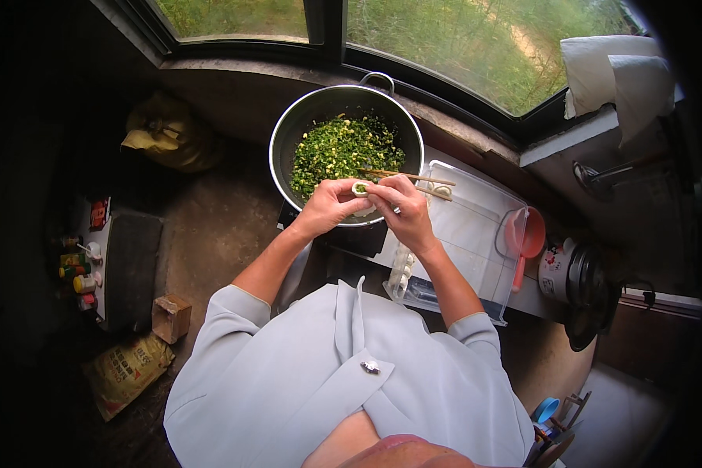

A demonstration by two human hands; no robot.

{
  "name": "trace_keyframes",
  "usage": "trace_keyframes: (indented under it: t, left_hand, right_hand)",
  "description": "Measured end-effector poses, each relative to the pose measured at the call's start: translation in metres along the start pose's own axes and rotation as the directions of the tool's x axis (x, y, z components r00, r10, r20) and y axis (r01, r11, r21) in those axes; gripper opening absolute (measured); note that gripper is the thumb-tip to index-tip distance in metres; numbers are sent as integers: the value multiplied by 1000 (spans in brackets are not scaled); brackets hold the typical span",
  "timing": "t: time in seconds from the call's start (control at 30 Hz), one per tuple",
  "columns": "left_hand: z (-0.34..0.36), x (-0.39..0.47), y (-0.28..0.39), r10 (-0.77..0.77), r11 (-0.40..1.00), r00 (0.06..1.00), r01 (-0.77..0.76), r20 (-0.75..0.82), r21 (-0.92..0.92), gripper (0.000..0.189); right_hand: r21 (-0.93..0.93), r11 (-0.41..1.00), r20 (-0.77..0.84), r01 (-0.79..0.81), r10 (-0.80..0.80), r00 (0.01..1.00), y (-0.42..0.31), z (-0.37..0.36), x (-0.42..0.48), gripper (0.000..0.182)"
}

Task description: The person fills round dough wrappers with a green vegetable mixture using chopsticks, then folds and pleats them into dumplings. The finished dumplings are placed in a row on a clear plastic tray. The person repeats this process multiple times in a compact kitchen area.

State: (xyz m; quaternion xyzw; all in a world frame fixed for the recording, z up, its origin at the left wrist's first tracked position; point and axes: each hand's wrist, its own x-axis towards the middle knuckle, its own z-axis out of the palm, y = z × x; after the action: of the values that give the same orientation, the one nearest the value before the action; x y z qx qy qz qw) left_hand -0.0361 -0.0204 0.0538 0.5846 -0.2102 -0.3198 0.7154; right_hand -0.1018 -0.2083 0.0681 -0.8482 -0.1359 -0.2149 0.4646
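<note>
Between the fingertips of both hands is a small dumpling wrapper (pixel 360 188) with green filling showing in its opening. My left hand (pixel 333 205) pinches it from the left. From the right, my right hand (pixel 402 206) grips its other edge. Both hands are over the near rim of a deep wok (pixel 276 158), which holds chopped greens mixed with yellow bits (pixel 345 146). A pair of wooden chopsticks (pixel 427 177) rests with its tips in the wok, passing behind my right hand. Finished dumplings (pixel 406 272) line the left side of a clear plastic tray (pixel 468 228).
A pink ladle (pixel 525 234) lies by the tray's right edge, with a rice cooker (pixel 561 272) beyond it. Above the wok runs a window sill (pixel 240 69). Seasoning jars (pixel 85 284) stand on a small table at left. Sacks (pixel 130 374) and a wooden box (pixel 171 317) are on the floor.
</note>
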Motion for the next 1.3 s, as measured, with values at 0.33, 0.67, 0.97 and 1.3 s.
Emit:
trace_keyframes:
  t: [0.33,0.67,0.97,1.3]
  left_hand:
    - [0,-4,-6,-12,1000,1000,11,23,21,29]
    - [5,-3,3,27,997,999,-29,29,75,27]
    - [5,-4,7,-12,1000,998,13,59,-22,33]
    - [5,-6,-10,-17,999,1000,17,5,-30,30]
  right_hand:
    - [149,972,-30,-181,187,982,-5,4,-5,15]
    - [28,993,-69,-116,117,991,-4,3,-9,14]
    - [-100,995,-140,8,-22,990,-6,7,-7,9]
    - [-54,998,-119,-8,2,993,-9,3,-7,21]
